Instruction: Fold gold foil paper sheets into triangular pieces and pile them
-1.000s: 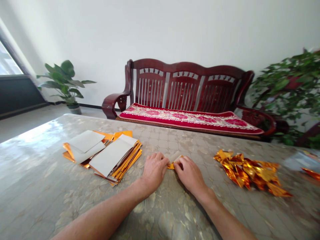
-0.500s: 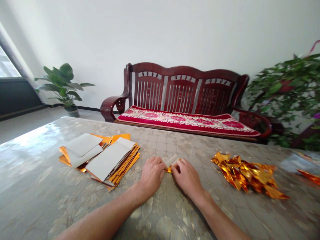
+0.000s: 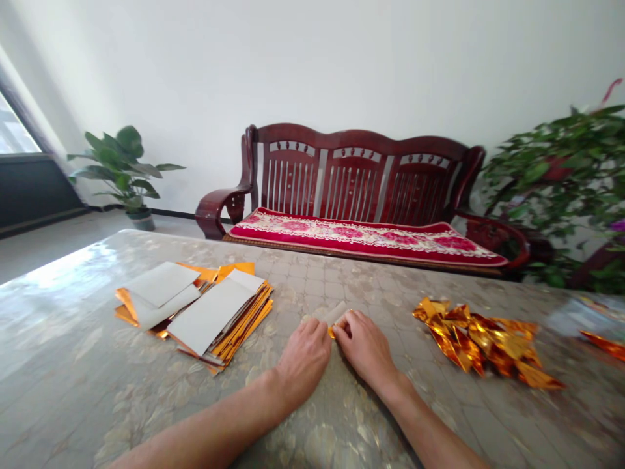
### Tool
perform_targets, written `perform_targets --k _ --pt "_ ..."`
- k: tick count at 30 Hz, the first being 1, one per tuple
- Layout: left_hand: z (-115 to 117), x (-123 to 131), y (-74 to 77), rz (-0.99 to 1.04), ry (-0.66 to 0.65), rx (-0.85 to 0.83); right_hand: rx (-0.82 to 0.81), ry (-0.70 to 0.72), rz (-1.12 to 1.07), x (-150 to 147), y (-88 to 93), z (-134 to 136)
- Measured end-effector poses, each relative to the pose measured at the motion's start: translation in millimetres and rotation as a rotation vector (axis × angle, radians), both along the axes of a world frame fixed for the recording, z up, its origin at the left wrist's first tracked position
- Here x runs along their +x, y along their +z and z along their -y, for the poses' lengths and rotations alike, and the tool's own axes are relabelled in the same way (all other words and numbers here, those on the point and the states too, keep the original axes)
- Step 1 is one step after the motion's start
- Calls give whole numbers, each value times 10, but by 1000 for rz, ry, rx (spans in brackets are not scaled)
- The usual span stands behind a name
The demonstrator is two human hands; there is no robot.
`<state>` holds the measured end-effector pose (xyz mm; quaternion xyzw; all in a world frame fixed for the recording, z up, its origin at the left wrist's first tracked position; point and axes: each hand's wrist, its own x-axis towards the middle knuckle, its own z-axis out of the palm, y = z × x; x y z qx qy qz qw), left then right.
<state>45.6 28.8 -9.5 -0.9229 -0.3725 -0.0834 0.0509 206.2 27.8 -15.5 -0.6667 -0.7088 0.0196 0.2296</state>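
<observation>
Both forearms reach in over the table (image 3: pixel 73 365), patterned w/ a glossy cover. Left hand (image 3: pixel 303 357) and right hand (image 3: pixel 364 345) meet near the table's middle, fingertips pinching a small folded paper (image 3: pixel 333 315), gold foil one side, pale the other; it lies on the table just beyond the knuckles, mostly hidden by fingers. Both hands grip it, fingers curled down.

Left of the paper, near: a loose stack of gold sheets (image 3: pixel 205 312), several turned pale side up. Right of the paper, well apart: a heap of folded gold pieces (image 3: pixel 483 342). One more gold scrap (image 3: pixel 605 345) at the far right table edge.

Beyond the table: dark red wooden bench (image 3: pixel 356 176) w/ red floral cushion (image 3: pixel 361 236). Potted plant (image 3: pixel 124 166) left of bench, leafy plant (image 3: pixel 561 176) right of it, white wall behind.
</observation>
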Motion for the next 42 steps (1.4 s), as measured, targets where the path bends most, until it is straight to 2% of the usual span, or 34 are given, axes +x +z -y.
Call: perform_targets --k 10,21,30,35,39,42 --pt "45 17 -21 -95 -62 48 -33 -16 199 12 21 -25" --pt "118 67 -31 -108 -43 26 -47 24 300 56 10 -51" --pt "106 35 20 -52 -39 -2 -30 13 267 63 12 -18" --pt "134 -13 42 7 -77 20 28 118 226 76 8 76" --pt "76 -48 46 68 -127 -37 23 214 133 107 18 106" --pt "60 -51 30 66 -134 -91 1 173 12 152 9 92"
